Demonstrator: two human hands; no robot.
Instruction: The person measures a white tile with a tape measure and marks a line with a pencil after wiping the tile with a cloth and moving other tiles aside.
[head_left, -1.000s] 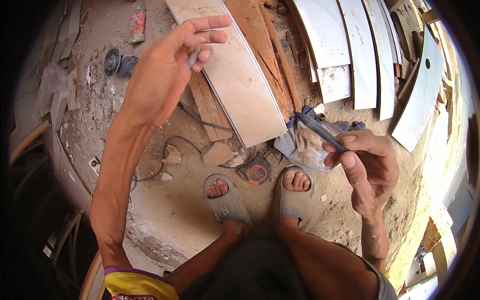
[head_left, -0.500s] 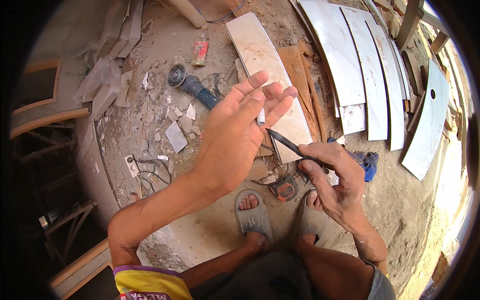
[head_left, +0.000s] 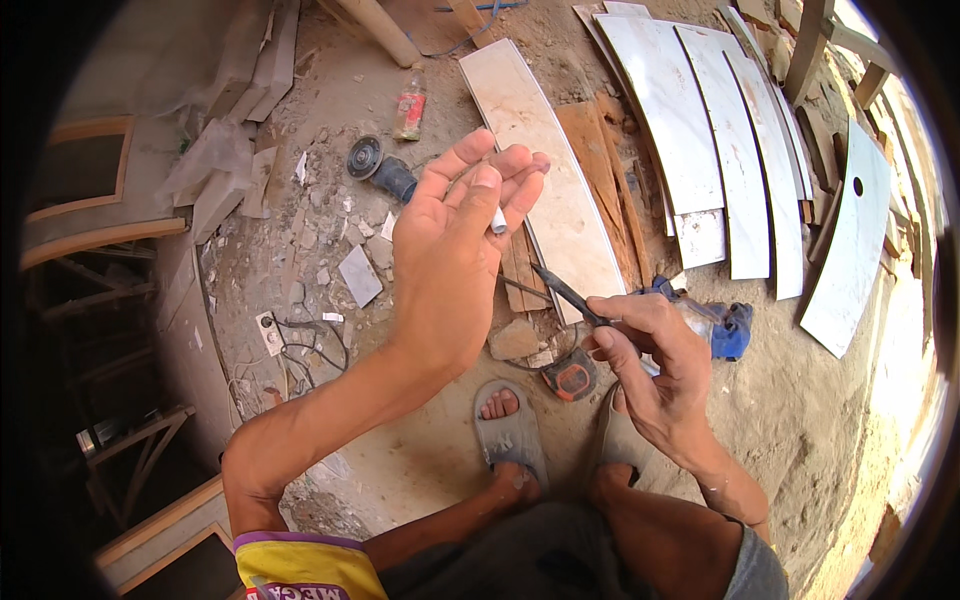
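My left hand (head_left: pixel 450 240) is raised palm-up in the middle, its thumb pressed toward the curled fingers. Between them sits a small white cylinder (head_left: pixel 498 221), one end poking out; its kind is not clear. Lower right, my right hand (head_left: pixel 660 365) pinches a dark pencil (head_left: pixel 565 290) between thumb and fingers. The pencil's pointed tip aims up and left toward my left hand, apart from it. Beneath the hands, on the ground, lie an angle grinder (head_left: pixel 380 170), partly covered by my left hand, a long cream panel (head_left: pixel 540 110) and an orange-and-black tape measure (head_left: pixel 570 377).
Several white panels (head_left: pixel 745 150) lie at the upper right, beside one with a round hole (head_left: pixel 845 240). A bottle with a red label (head_left: pixel 409 105), rubble, a power socket with cable (head_left: pixel 270 335) and a blue cloth (head_left: pixel 733 330) lie about. My sandalled feet (head_left: pixel 508 425) stand below.
Both hands have shifted a little left, the left one also slightly upward. The gap between the pencil tip and my left hand has grown. Both grips look the same.
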